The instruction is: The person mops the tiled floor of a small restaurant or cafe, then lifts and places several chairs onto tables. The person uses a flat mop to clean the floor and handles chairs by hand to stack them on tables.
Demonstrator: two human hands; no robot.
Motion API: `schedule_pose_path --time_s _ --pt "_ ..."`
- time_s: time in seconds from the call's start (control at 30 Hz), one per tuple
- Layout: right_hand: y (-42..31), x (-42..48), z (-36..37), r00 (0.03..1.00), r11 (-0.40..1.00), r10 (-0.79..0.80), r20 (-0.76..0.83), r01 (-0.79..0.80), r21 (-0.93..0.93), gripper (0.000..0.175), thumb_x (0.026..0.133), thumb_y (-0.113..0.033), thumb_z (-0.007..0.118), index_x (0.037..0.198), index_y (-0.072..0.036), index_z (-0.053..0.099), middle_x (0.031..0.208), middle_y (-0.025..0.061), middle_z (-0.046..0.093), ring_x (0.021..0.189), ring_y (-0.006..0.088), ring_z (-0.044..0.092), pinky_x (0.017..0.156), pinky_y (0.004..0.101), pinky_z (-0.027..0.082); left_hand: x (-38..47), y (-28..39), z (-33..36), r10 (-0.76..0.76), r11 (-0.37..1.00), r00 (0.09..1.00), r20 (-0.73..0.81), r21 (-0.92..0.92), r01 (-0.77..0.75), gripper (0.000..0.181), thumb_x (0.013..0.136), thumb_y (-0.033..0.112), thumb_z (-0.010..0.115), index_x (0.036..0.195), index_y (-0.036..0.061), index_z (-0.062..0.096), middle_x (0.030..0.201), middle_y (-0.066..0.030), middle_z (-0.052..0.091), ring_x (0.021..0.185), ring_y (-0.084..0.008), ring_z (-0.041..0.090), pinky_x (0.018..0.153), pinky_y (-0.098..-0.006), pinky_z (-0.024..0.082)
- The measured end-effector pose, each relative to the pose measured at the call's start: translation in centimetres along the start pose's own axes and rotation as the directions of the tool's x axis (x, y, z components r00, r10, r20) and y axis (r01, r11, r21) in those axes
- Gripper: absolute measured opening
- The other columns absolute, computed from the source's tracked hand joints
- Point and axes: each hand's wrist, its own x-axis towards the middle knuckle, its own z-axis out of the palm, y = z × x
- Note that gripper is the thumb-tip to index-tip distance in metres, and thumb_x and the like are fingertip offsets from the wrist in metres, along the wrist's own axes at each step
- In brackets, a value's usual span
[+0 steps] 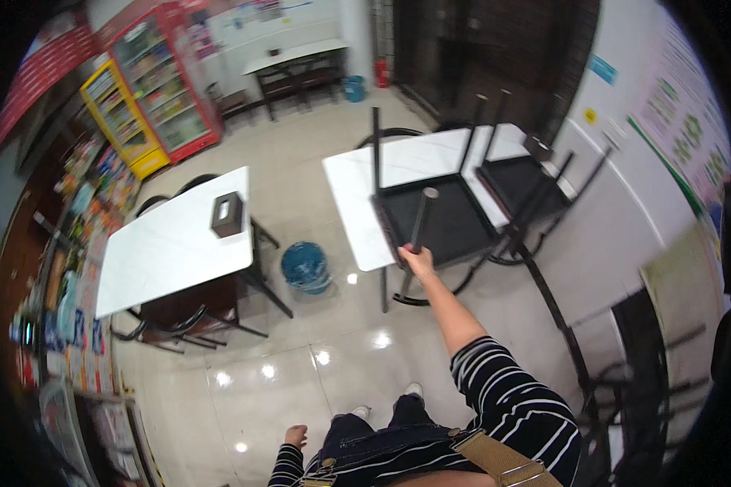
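Upside down on a white marble-look table [348, 201] rests a chair [444, 210] with a dark seat and metal legs. My right hand [419, 260] is closed on this chair at the base of its near leg, by the seat's edge. The chair's curved back hangs below the tabletop. Beside it, a second upturned chair [524, 182] lies on the same table, nearer the wall. Low at my side hangs my left hand [296, 436], fingers loosely curled and a little apart, with nothing seen in it.
Left stands another white table [170, 243] bearing a dark tissue box [226, 214], a chair [189, 310] tucked under it. A blue bin [305, 266] sits on the floor between the tables. Shelves of packaged goods [91, 231] and red [164, 91] and yellow [125, 122] display fridges line the left.
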Motion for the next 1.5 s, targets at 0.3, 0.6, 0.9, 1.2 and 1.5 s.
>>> schedule_pose_path --time_s 0.3,0.6,0.9,1.2,1.5 --pt "-5.1 -13.5 -0.7 0.987 0.96 0.114 -0.112 -0.081 0.266 0.033 0.074 -0.027 0.076 0.059 -0.006 0.056 0.059 -0.0003 0.055 0.056 0.0091 0.047 0.054 0.0274 0.037 -5.1 -0.4 12.1 0.365 0.92 0.857 0.364 -0.002 -0.391 0.048 0.076 0.023 0.073 0.115 0.0 0.055 0.099 -0.0075 0.061 0.081 -0.015 0.059 0.071 -0.0228 0.048" --pt "-14.1 -33.0 -6.0 0.944 0.65 0.054 0.324 -0.28 0.706 0.027 0.091 -0.013 0.055 0.066 -0.008 0.048 0.065 0.0037 0.049 0.071 0.0154 0.049 0.074 0.0297 0.037 -6.4 4.4 11.6 0.485 0.732 0.874 -0.036 -0.531 -0.428 0.068 0.067 0.011 0.076 0.126 0.0121 0.043 0.12 -0.0097 0.051 0.106 -0.0238 0.05 0.091 -0.0425 0.039" --pt "-6.3 -30.8 -18.8 0.838 0.016 0.411 0.359 -0.4 0.916 0.024 0.082 -0.016 0.057 0.063 -0.009 0.045 0.066 0.0071 0.052 0.076 0.0246 0.053 0.087 0.042 0.041 -21.8 15.3 -0.2 0.786 0.618 0.608 0.111 -0.108 -0.779 0.026 0.057 -0.002 0.074 0.078 0.0022 0.059 0.074 -0.0044 0.061 0.07 -0.016 0.059 0.067 -0.0307 0.049" --pt "12.7 -18.2 -33.5 0.613 0.194 0.788 -0.055 -0.162 0.968 0.023 0.089 -0.022 0.052 0.095 0.0 0.051 0.089 0.0136 0.061 0.083 0.0279 0.062 0.081 0.0391 0.052 -27.5 36.1 22.4 0.166 0.807 0.161 0.973 -0.04 -0.589 0.044 0.066 0.013 0.072 0.1 0.0032 0.048 0.08 -0.004 0.052 0.077 -0.0168 0.054 0.074 -0.0326 0.045" --pt "19.5 -28.2 -39.5 0.469 0.321 0.845 -0.257 -0.061 0.945 0.019 0.089 -0.022 0.051 0.082 -0.004 0.052 0.085 0.014 0.062 0.084 0.0301 0.063 0.078 0.0401 0.053 -22.7 47.4 44.9 -0.025 0.842 0.131 0.991 0.091 -0.532 0.039 0.069 -0.006 0.06 0.104 0.0024 0.044 0.075 -0.0076 0.054 0.063 -0.0159 0.055 0.057 -0.0284 0.047"
